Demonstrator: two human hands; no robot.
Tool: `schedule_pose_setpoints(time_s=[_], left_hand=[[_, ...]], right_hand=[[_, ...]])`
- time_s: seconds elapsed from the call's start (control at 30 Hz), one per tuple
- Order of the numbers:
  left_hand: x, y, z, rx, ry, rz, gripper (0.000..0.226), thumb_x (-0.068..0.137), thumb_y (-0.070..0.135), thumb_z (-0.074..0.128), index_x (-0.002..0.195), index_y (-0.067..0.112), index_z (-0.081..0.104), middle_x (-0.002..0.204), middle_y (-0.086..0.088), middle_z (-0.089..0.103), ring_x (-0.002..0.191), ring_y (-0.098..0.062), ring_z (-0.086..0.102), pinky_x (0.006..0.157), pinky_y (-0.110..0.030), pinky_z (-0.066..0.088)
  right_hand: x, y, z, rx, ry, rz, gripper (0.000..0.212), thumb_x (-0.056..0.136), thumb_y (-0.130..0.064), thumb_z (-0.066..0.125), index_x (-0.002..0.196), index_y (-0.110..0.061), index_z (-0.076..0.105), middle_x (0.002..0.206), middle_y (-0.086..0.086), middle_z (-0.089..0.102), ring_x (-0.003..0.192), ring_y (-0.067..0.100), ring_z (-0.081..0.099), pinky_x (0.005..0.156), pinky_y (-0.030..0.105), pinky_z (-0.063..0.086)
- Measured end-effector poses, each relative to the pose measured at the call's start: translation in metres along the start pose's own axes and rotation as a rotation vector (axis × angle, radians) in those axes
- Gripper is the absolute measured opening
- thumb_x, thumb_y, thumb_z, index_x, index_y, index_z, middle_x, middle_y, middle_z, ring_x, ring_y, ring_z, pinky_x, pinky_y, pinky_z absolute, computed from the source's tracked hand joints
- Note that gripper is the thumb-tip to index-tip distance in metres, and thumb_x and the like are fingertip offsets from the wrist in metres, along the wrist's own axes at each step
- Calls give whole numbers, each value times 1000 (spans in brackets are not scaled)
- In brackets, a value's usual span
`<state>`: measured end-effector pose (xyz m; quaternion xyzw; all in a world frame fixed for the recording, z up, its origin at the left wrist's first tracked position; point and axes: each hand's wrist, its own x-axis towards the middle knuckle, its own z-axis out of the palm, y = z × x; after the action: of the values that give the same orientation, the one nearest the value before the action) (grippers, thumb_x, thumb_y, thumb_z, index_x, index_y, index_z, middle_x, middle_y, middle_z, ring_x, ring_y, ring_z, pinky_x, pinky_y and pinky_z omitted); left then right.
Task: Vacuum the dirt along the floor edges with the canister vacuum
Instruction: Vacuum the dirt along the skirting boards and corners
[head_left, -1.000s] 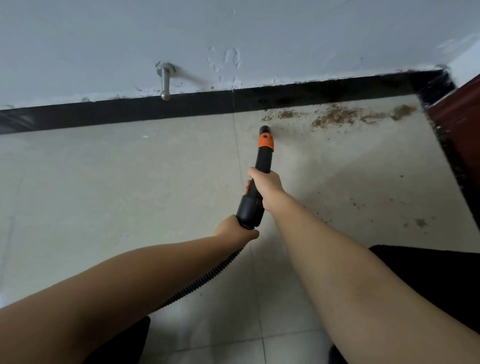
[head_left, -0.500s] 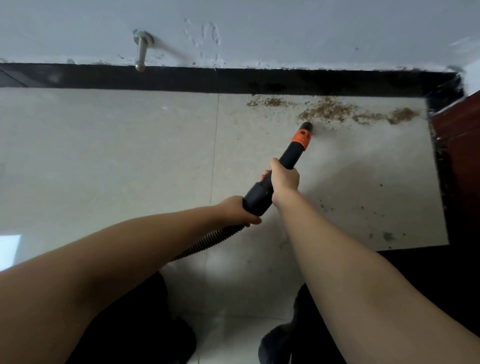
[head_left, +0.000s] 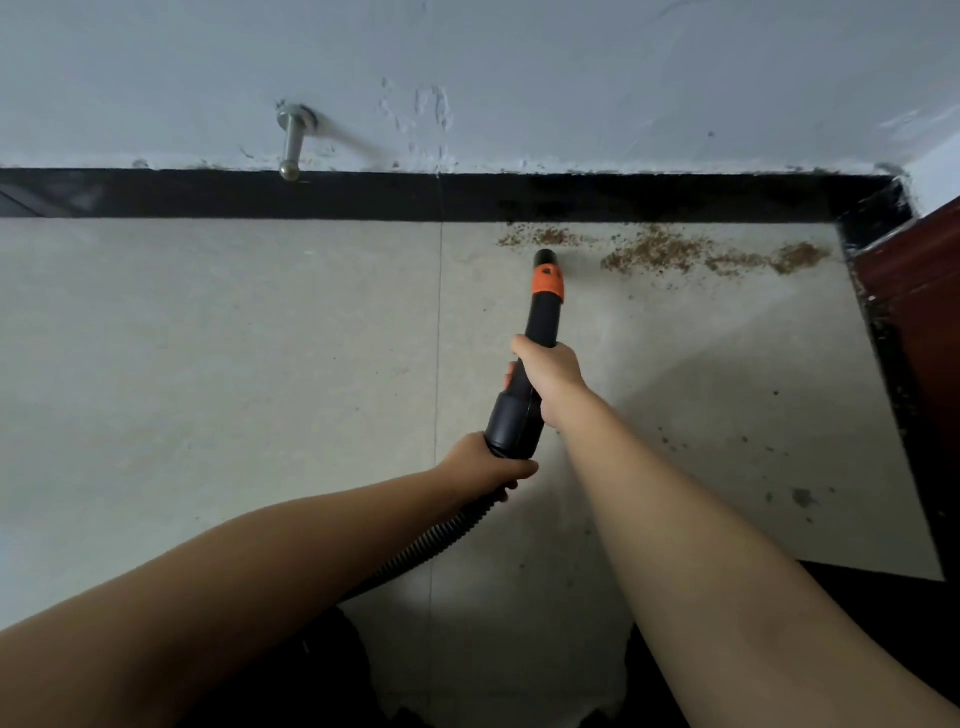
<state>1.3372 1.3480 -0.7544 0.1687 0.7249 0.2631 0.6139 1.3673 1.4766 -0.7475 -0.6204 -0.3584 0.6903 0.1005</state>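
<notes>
Black vacuum nozzle (head_left: 540, 322), orange collar, ribbed hose (head_left: 441, 535), brown dirt (head_left: 654, 254)

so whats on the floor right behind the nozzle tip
Beyond the nozzle tip lies brown dirt against the black skirting, with a bigger patch to its right. Whatever is directly under the tip is hidden.

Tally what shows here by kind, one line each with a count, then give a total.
Hands on the vacuum: 2, left hand and right hand
Vacuum nozzle: 1
Ribbed hose: 1
Metal door stopper on the wall: 1
Dirt band along the black skirting: 1
Total: 6
</notes>
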Motion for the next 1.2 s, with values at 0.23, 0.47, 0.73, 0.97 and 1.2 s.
schedule_pose_setpoints(time_s=[0.23, 0.47, 0.73, 0.97, 1.2], left_hand=[[-8, 9, -39, -102, -183, -59, 21, 88, 22, 68, 101, 8, 57, 86, -9, 68, 69, -17, 64, 62, -22, 54], [11, 29, -20, 32, -106, 15, 34, 86, 23, 70, 110, 3, 57, 76, -5, 65, 60, -14, 61, 54, -18, 51], [31, 66, 14, 36, -20, 115, 31, 82, 21, 69, 108, 8, 57, 79, -5, 61, 61, -15, 57, 59, -23, 50], [24, 57, 8, -16, -46, 51, 27, 84, 20, 71, 104, 9, 56, 76, -3, 60, 59, -11, 57, 53, -17, 49], [14, 37, 4, -91, 147, 33, 25, 83, 20, 68, 104, 12, 55, 74, -3, 60, 57, -14, 55, 55, -21, 48]], right_hand=[[-1, -12, 25, -34, -104, 35, 12, 86, -9, 58, 92, -9, 48, 60, 6, 54, 46, 19, 51, 53, 29, 49], [14, -25, -5, 43, 36, 28, 8, 86, -8, 58, 86, -9, 49, 59, 5, 53, 47, 18, 51, 54, 28, 48], [36, -57, -46, 66, 54, 51, 9, 84, -9, 59, 87, -9, 51, 60, 3, 53, 47, 17, 51, 59, 31, 50], [31, -49, -34, 15, -6, 37, 9, 85, -7, 58, 87, -9, 49, 62, 5, 53, 46, 18, 51, 55, 29, 49], [25, -43, 0, -56, -88, 18, 10, 85, -7, 57, 89, -8, 48, 59, 6, 52, 42, 18, 49, 52, 26, 48]])
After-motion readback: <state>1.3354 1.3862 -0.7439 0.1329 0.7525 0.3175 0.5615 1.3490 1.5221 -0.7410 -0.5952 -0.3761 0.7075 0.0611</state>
